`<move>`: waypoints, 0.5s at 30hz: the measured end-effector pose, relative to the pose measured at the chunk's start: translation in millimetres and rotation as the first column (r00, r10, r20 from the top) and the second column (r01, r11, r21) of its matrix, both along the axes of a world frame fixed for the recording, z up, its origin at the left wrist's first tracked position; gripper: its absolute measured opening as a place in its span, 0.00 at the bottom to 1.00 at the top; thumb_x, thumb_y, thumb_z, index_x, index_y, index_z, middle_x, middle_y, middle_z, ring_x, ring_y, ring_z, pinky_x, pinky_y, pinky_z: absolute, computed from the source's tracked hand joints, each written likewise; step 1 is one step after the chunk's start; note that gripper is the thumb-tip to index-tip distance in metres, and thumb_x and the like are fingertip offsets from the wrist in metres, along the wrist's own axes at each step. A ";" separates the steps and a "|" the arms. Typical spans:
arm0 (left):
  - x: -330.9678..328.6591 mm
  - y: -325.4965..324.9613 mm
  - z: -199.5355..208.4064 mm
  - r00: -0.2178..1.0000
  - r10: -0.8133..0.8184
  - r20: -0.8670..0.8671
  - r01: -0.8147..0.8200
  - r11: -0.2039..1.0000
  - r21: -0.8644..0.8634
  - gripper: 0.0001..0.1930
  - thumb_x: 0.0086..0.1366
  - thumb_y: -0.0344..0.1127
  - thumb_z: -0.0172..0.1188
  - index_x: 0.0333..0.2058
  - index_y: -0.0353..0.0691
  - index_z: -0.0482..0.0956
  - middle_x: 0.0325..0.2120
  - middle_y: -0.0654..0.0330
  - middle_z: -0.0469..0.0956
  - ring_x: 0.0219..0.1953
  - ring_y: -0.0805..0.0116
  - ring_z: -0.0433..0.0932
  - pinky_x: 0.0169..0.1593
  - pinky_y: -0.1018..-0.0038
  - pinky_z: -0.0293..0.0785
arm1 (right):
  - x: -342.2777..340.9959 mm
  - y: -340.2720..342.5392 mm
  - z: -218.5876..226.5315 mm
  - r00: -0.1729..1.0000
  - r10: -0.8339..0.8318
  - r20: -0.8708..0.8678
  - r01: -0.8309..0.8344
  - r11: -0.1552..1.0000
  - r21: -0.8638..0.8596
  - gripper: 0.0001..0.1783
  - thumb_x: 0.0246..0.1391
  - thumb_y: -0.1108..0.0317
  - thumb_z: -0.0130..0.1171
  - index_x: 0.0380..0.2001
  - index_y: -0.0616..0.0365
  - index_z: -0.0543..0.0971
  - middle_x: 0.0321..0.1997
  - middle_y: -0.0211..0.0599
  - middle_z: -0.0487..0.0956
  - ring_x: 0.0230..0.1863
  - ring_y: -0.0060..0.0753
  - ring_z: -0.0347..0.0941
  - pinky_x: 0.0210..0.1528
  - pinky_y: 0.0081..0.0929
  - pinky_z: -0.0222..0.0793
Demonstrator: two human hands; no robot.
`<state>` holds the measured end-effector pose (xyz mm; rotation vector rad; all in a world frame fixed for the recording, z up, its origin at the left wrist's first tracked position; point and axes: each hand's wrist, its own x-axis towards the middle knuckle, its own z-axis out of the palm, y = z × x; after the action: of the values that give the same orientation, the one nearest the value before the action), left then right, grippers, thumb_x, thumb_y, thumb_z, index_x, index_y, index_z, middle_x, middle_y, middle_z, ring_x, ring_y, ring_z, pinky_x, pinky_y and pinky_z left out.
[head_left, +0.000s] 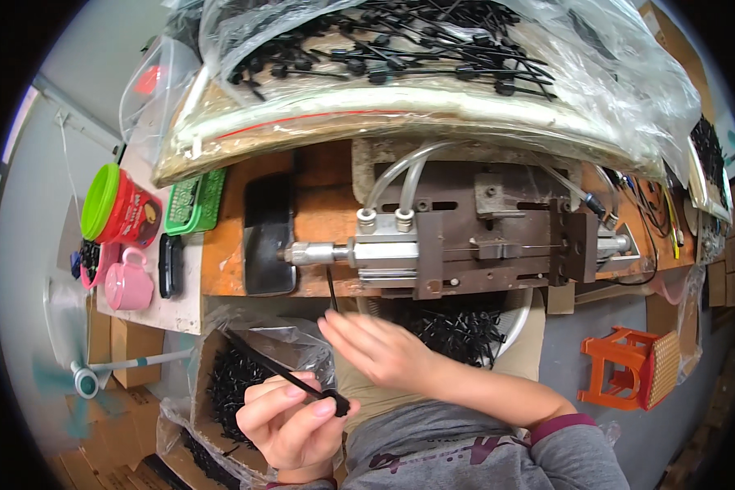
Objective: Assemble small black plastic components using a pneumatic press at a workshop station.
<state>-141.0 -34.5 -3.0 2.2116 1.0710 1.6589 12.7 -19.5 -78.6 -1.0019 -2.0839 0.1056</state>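
My left hand (294, 425) is closed in a pinch on a black cable tie (263, 358). A chunky black head sits at the tie's near end, by my fingertips, and its strap slants up to the left. My right hand (384, 353) reaches left across my lap, its fingers together around the lower end of a thin black strap (331, 287). That strap stands nearly upright, its tip just below the silver air cylinder (384, 260) of a brown metal clamping fixture (498, 273). Neither hand touches the fixture.
Above the bench, a plastic-lined tray (433, 106) holds many black ties. Plastic-lined boxes (237, 392) of black pieces stand lower left, and more black pieces (457, 331) lie below the fixture. Around are a pink cup (129, 279), a red tub (131, 214), an orange stool (625, 367) and a fan (86, 380).
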 end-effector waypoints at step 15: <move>72.7 23.1 1.9 0.921 -0.367 -0.134 0.358 0.930 -0.085 0.22 0.42 0.26 0.77 0.40 0.48 0.89 0.48 0.59 0.75 0.37 0.68 0.79 0.38 0.77 0.77 | 135.1 -61.0 67.4 0.882 -0.408 0.237 0.440 0.892 -0.104 0.15 0.45 0.76 0.66 0.38 0.66 0.79 0.59 0.53 0.77 0.38 0.34 0.82 0.38 0.24 0.76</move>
<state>-68.3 -11.5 -1.1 2.3480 0.6704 1.3078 147.8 -80.5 -11.2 -1.6072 -2.0081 -0.0681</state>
